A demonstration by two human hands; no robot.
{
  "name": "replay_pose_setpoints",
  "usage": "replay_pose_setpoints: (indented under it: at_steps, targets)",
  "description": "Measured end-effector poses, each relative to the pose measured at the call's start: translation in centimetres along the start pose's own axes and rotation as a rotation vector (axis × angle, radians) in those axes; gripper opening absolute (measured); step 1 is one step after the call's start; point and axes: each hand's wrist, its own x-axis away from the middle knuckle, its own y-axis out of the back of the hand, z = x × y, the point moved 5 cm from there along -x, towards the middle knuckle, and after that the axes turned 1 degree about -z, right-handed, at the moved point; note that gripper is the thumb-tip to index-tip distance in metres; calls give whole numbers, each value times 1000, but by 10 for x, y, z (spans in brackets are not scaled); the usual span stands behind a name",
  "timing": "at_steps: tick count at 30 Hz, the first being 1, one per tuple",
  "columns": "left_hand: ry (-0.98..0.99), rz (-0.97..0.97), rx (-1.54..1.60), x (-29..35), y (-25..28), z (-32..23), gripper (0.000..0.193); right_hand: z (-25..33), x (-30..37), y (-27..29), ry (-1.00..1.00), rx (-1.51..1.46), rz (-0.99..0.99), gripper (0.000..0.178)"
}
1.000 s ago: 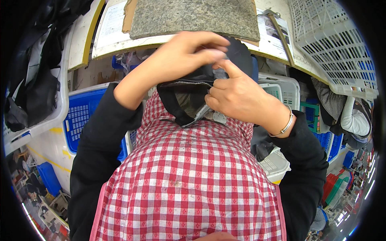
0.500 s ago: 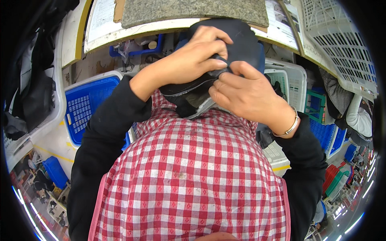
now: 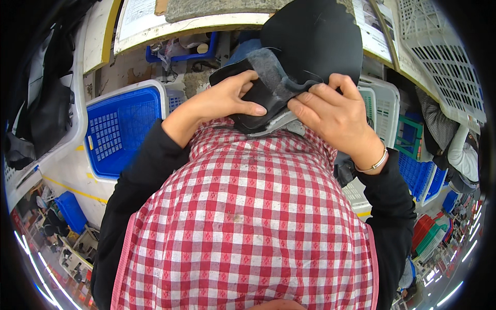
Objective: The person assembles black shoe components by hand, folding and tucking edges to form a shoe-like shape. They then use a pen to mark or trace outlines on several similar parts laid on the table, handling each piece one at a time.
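Both forearms are rising in front of the red checked apron (image 3: 248,227), elbows bent. The left hand (image 3: 227,101) and right hand (image 3: 336,113) are gripping a black felt piece (image 3: 305,46) near the tabletop's (image 3: 206,23) front edge.
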Motion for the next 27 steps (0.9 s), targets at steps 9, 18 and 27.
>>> replay_pose_setpoints:
  at_steps: [9,18,27]
  targets:
    - [324,199,-419,15,5,-56,66,16,27,-7,-132,-37,20,16]
    - [-883,-356,-1180,-12,-63,-129,42,22,8,-15,-23,8,-91,14]
    - [-398,-44,-1024,-10,-53,-107,23,15,22,-22,-55,-56,-63,8]
